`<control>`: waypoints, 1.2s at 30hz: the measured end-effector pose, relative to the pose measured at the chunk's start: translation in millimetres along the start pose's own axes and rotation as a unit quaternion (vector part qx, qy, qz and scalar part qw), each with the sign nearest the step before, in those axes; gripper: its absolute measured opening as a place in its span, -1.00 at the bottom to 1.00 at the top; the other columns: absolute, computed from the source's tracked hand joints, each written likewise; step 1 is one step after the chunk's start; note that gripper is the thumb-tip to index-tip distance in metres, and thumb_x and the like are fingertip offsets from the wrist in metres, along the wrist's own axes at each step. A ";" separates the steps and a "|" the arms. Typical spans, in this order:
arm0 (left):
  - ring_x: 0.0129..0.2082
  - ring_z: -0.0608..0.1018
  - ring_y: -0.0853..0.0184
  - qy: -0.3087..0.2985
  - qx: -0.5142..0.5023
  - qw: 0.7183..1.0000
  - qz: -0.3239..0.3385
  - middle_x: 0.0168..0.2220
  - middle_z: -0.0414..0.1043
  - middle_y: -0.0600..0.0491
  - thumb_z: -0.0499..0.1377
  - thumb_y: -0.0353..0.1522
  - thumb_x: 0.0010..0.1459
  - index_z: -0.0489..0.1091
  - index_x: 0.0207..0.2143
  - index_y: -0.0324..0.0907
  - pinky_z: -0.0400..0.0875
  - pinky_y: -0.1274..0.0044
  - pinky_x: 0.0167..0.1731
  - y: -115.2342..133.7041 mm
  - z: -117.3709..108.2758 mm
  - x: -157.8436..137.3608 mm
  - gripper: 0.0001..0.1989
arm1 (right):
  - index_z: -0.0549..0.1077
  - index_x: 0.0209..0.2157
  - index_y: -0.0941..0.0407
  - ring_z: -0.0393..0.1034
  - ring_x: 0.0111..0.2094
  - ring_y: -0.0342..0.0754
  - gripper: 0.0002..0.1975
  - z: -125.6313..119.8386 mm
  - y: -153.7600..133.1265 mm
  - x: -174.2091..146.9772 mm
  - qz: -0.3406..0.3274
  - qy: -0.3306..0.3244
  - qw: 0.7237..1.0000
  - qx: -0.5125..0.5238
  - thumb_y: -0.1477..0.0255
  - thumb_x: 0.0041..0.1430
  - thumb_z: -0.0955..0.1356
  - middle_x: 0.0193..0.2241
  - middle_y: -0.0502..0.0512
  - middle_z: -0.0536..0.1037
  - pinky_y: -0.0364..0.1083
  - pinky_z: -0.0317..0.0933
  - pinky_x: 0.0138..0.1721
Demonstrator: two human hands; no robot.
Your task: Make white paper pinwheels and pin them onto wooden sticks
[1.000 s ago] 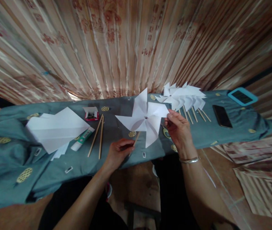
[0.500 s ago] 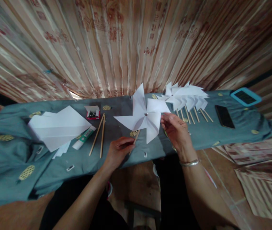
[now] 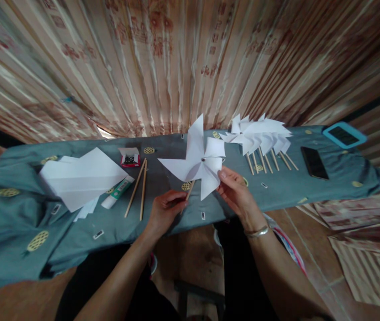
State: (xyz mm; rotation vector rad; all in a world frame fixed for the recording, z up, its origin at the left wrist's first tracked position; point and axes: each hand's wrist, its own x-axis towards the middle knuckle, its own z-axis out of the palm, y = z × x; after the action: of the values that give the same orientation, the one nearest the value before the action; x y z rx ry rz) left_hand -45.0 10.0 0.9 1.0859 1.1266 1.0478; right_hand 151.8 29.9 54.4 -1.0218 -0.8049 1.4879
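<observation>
A white paper pinwheel (image 3: 195,162) with a pin at its centre is held up over the middle of the table. My left hand (image 3: 167,209) is closed around its wooden stick (image 3: 190,191), just below the blades. My right hand (image 3: 235,189) pinches the right-hand blade between thumb and fingers, bending the paper. To the right, several finished-looking pinwheels (image 3: 260,133) lie overlapped in a row with their sticks towards me. Loose wooden sticks (image 3: 143,196) rest to the left of my left hand, close to a small red box (image 3: 130,159) of dark pins.
White paper sheets (image 3: 83,178) are stacked at the left, with a green and white glue tube (image 3: 118,192) against them. A black phone (image 3: 314,162) and a blue-framed tablet (image 3: 344,135) lie at the right. A pleated curtain (image 3: 176,67) hangs behind the cloth-covered table (image 3: 277,191).
My right hand has moved left and slightly down along the pinwheel, and the right blade is now bent in under its fingers. My left hand stays on the stick.
</observation>
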 end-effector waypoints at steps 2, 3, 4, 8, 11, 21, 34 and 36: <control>-0.36 0.58 0.30 -0.001 0.000 1.000 0.000 -0.37 0.59 0.04 0.37 -0.34 -0.14 0.62 -0.38 -0.13 0.49 0.49 -0.28 -0.2 0.0 0.0 -0.82 | 0.60 -0.28 0.04 0.58 -0.20 0.04 -0.68 1.1 0.4 -0.5 0.000 -0.008 1.000 -0.001 0.19 -0.09 0.55 -0.30 0.07 0.68 -0.02 0.49 -0.17; -0.36 0.58 0.30 -0.001 0.000 1.000 -0.001 -0.37 0.59 0.04 0.37 -0.35 -0.14 0.62 -0.38 -0.14 0.49 0.49 -0.28 0.0 0.0 0.0 -0.82 | 0.60 -0.28 0.04 0.58 -0.19 0.04 -0.68 1.4 0.5 -0.5 0.001 -0.010 1.000 -0.001 0.19 -0.08 0.55 -0.30 0.07 0.69 -0.02 0.49 -0.16; -0.36 0.58 0.29 0.000 -0.001 1.000 -0.001 -0.38 0.59 0.03 0.37 -0.35 -0.14 0.62 -0.39 -0.14 0.49 0.48 -0.28 0.4 0.0 0.0 -0.83 | 0.60 -0.29 0.04 0.58 -0.19 0.04 -0.68 1.6 0.6 -0.4 0.002 -0.008 1.000 0.001 0.19 -0.09 0.55 -0.30 0.07 0.69 -0.02 0.50 -0.16; -0.37 0.58 0.29 -0.012 -0.009 1.000 -0.015 -0.39 0.60 0.03 0.39 -0.36 -0.18 0.63 -0.42 -0.15 0.48 0.49 -0.29 4.1 0.4 -1.5 -0.82 | 0.60 -0.33 0.02 0.57 -0.17 0.06 -0.65 1.5 -1.0 1.2 -0.004 0.008 1.000 0.025 0.14 -0.16 0.56 -0.28 0.05 0.69 0.00 0.50 -0.14; -0.39 0.57 0.29 -0.032 -0.015 0.999 -0.036 -0.41 0.59 0.02 0.41 -0.35 -0.21 0.63 -0.43 -0.17 0.47 0.50 -0.31 8.1 1.5 -3.8 -0.81 | 0.59 -0.35 0.02 0.55 -0.09 0.12 -0.62 1.2 -2.8 2.6 0.017 0.002 0.998 0.064 0.10 -0.19 0.56 -0.28 0.05 0.69 0.07 0.48 -0.08; -0.41 0.54 0.31 -0.051 -0.052 0.992 -0.104 -0.44 0.58 0.03 0.45 -0.31 -0.29 0.62 -0.43 -0.20 0.43 0.48 -0.28 11.6 5.2 -8.5 -0.73 | 0.58 -0.30 0.03 0.53 -0.03 0.07 -0.71 4.0 -0.7 5.0 0.034 -0.008 0.986 0.164 0.25 -0.10 0.56 -0.28 0.00 0.69 0.03 0.43 0.04; -0.39 0.56 0.33 -0.037 -0.057 0.993 -0.098 -0.41 0.60 0.04 0.44 -0.35 -0.26 0.63 -0.41 -0.19 0.43 0.51 -0.25 10.9 5.1 -7.6 -0.75 | 0.57 -0.33 0.03 0.57 -0.12 0.03 -0.75 11.6 2.3 4.6 0.009 0.005 0.990 0.141 0.37 -0.12 0.57 -0.31 0.01 0.69 -0.03 0.47 -0.05; -0.39 0.56 0.33 -0.039 -0.056 0.993 -0.096 -0.41 0.60 0.05 0.44 -0.35 -0.24 0.63 -0.40 -0.18 0.43 0.52 -0.26 10.4 4.8 -7.6 -0.75 | 0.58 -0.29 0.04 0.56 -0.09 0.04 -0.72 12.0 2.7 4.7 0.008 0.011 0.992 0.128 0.38 -0.11 0.57 -0.28 0.03 0.69 -0.03 0.48 -0.06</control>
State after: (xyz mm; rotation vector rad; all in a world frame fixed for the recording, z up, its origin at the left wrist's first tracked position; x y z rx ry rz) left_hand -42.1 3.7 12.8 0.9038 1.0735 0.8992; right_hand 139.6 34.7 55.9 -0.8510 -0.5726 1.5445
